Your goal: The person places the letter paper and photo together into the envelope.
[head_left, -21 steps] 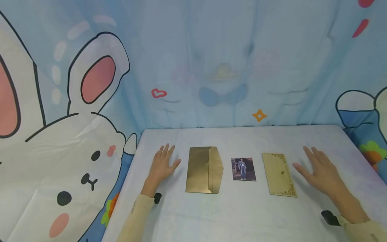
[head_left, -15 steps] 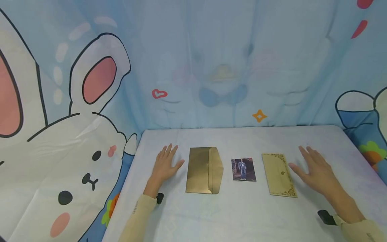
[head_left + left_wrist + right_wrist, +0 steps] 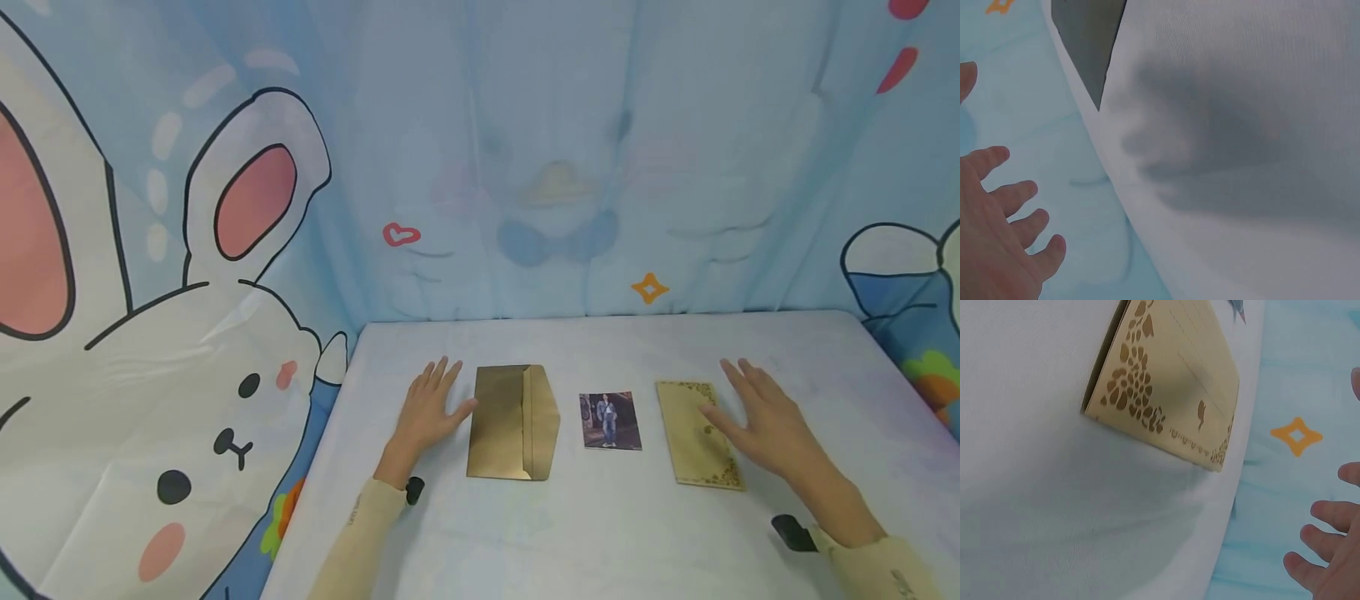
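My left hand (image 3: 426,417) hovers above the table at the left edge of a gold envelope (image 3: 498,425), fingers spread, holding nothing. The envelope lies with its pointed flap opened out to the right; its corner (image 3: 1094,50) shows in the left wrist view. To its right lies a small photo (image 3: 611,421) of a standing person. A pale gold card (image 3: 692,442) with brown ornament along its edges lies further right. Over that card's right side is my right hand (image 3: 768,425), its fingers extended and holding nothing. In the right wrist view the printed card (image 3: 1172,381) looks folded or layered.
A white cloth covers the table (image 3: 600,533). Behind it hangs a light blue curtain (image 3: 555,100) with cartoon prints, including a large white rabbit (image 3: 225,350) at left. Dark wrist straps or mounts (image 3: 793,533) sit under both wrists.
Both hands have moved inward: the left one rightward to the envelope's edge, the right one leftward until it overlaps the card in the head view. Envelope, photo and card stay put on the table.
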Motion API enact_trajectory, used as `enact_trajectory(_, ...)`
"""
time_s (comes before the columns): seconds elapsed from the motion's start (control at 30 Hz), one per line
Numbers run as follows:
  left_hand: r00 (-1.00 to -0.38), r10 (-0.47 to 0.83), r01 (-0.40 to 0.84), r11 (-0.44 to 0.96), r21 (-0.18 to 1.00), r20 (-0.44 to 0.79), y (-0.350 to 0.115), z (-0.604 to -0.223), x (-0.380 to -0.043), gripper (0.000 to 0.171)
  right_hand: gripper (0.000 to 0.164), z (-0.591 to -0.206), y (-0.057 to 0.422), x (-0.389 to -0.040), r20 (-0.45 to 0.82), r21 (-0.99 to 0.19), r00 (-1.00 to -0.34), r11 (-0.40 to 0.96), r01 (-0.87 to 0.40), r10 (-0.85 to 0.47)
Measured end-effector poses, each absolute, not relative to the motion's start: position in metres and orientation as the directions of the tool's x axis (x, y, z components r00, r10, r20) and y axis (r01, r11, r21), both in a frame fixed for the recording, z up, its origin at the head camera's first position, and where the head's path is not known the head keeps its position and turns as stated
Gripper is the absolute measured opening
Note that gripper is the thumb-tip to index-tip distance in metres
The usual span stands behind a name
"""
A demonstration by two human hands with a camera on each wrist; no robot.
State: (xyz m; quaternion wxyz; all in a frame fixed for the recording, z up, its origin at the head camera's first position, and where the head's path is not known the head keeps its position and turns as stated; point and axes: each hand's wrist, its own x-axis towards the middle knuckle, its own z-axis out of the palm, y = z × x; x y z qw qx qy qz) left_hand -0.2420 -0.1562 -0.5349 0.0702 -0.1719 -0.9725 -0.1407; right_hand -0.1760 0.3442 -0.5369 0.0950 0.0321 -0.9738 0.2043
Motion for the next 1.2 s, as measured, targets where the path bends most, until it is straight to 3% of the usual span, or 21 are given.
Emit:
enact_trajectory(0.7, -0.908, 0.393, 0.417, 0.877, 0.240, 0.142, -0.135, -0.543, -0.235, 0.075, 0.084, -0.540, 0.293, -0.186, 0.184, -0.413, -0.976, 0.891, -0.188, -0.120)
enact_trajectory(1.2, -0.894, 0.430, 0.449, 0.853, 0.266, 0.129, -0.113, -0.548, -0.235, 0.074, 0.082, -0.552, 0.259, -0.193, 0.220, -0.355, -0.949, 0.887, -0.294, -0.226)
